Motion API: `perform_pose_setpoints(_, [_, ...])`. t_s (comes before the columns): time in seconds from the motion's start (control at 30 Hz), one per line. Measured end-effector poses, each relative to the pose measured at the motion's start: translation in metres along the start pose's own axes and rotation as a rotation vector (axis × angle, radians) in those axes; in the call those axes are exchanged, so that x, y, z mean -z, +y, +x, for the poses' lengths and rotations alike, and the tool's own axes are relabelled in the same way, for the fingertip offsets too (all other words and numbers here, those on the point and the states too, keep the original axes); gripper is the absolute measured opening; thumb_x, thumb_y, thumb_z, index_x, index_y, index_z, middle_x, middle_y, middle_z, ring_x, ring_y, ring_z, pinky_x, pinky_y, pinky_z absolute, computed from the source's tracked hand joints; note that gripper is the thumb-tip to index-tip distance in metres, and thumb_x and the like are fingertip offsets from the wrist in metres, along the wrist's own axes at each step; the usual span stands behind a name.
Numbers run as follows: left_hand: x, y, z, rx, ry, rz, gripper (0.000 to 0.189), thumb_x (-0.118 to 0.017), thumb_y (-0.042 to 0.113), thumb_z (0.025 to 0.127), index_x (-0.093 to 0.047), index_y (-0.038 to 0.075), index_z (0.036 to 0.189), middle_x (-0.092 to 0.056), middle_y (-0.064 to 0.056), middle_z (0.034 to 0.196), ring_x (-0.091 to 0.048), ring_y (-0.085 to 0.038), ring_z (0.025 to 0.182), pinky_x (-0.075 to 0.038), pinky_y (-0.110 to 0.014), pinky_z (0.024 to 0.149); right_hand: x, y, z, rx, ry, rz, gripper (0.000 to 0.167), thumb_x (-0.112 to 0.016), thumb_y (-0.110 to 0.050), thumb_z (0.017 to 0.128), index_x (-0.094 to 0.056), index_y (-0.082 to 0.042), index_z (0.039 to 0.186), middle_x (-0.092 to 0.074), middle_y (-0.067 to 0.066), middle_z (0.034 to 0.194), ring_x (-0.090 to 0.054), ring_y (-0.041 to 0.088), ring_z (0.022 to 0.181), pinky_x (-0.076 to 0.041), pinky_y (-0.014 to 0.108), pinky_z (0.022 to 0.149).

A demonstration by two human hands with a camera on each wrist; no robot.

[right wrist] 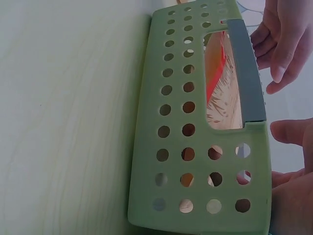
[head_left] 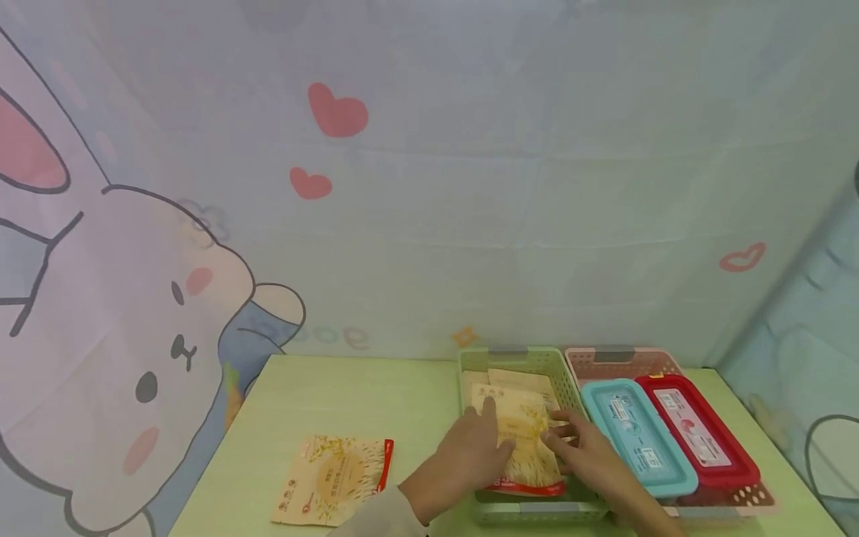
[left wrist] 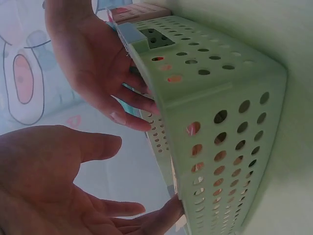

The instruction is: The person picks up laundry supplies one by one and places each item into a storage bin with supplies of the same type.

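Note:
In the head view, a cream packet (head_left: 526, 418) with a red bottom band lies on top of other packets in a green perforated basket (head_left: 546, 363). My left hand (head_left: 473, 447) is over the packet's left side, its fingers extended and thumb apart. At the packet's right edge is my right hand (head_left: 590, 455), fingers loosely bent. Through the basket's handle opening, the right wrist view shows the red band and printed grass of a packet (right wrist: 227, 93). The left wrist view has left fingertips right at the basket rim, with the basket wall hiding the packets.
A similar packet (head_left: 335, 477) lies flat on the pale green table (head_left: 396, 395), left of the basket. Close on the right stands a pink basket (head_left: 620, 365) bearing a turquoise-lidded pack (head_left: 637, 436) and a red-lidded pack (head_left: 698, 429). A printed cloth backdrop (head_left: 470, 209) hangs behind the table.

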State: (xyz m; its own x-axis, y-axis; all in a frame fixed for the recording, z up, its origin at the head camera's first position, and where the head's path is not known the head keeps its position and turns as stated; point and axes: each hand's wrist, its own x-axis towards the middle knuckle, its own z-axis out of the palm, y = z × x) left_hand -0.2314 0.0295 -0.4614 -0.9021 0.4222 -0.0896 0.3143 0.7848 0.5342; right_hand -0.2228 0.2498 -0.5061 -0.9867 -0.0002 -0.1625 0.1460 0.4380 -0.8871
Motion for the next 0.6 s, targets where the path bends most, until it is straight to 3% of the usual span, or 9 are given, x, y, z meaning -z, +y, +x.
perform_pose_setpoints(0.2, [0.0004, 0.0047, 0.0004, 0.011, 0.043, 0.059, 0.072, -0.068, 0.035, 0.105, -0.041, -0.012, 0.153, -0.061, -0.032, 0.131, -0.068, -0.040, 0.110, -0.060, -0.047, 0.087, -0.0028, 0.0015, -0.0013, -0.011, -0.007, 0.016, 0.053, -0.070, -0.023, 0.104, -0.052, 0.006, 0.145, -0.064, 0.020, 0.122, -0.067, 0.028, 0.103, -0.064, 0.045, 0.074])
perform_pose_setpoints(0.37, [0.0034, 0.0052, -0.0010, 0.019, 0.049, 0.055, 0.070, -0.069, 0.037, 0.104, -0.047, -0.015, 0.146, -0.067, -0.030, 0.117, -0.071, -0.042, 0.099, -0.061, -0.048, 0.080, -0.0020, 0.0022, -0.0006, -0.020, -0.023, 0.011, 0.050, -0.071, -0.025, 0.104, -0.056, 0.005, 0.142, -0.065, 0.018, 0.121, -0.068, 0.028, 0.103, -0.064, 0.046, 0.074])
perform_pose_setpoints(0.5, [0.0050, 0.0044, -0.0014, 0.021, 0.047, 0.042, 0.071, -0.069, 0.039, 0.104, -0.048, -0.015, 0.145, -0.069, -0.029, 0.111, -0.072, -0.043, 0.099, -0.061, -0.050, 0.081, 0.0000, 0.0007, -0.0011, -0.031, -0.035, 0.003, 0.051, -0.071, -0.027, 0.104, -0.056, 0.004, 0.142, -0.064, 0.017, 0.121, -0.067, 0.027, 0.103, -0.064, 0.046, 0.075])
perform_pose_setpoints(0.6, [0.0062, 0.0041, -0.0017, 0.020, 0.050, 0.028, 0.071, -0.068, 0.039, 0.104, -0.048, -0.016, 0.145, -0.070, -0.023, 0.095, -0.072, -0.038, 0.087, -0.062, -0.046, 0.075, 0.0010, -0.0022, -0.0019, -0.044, -0.040, -0.006, 0.053, -0.071, -0.028, 0.104, -0.055, 0.004, 0.143, -0.064, 0.017, 0.122, -0.067, 0.028, 0.105, -0.064, 0.046, 0.076])
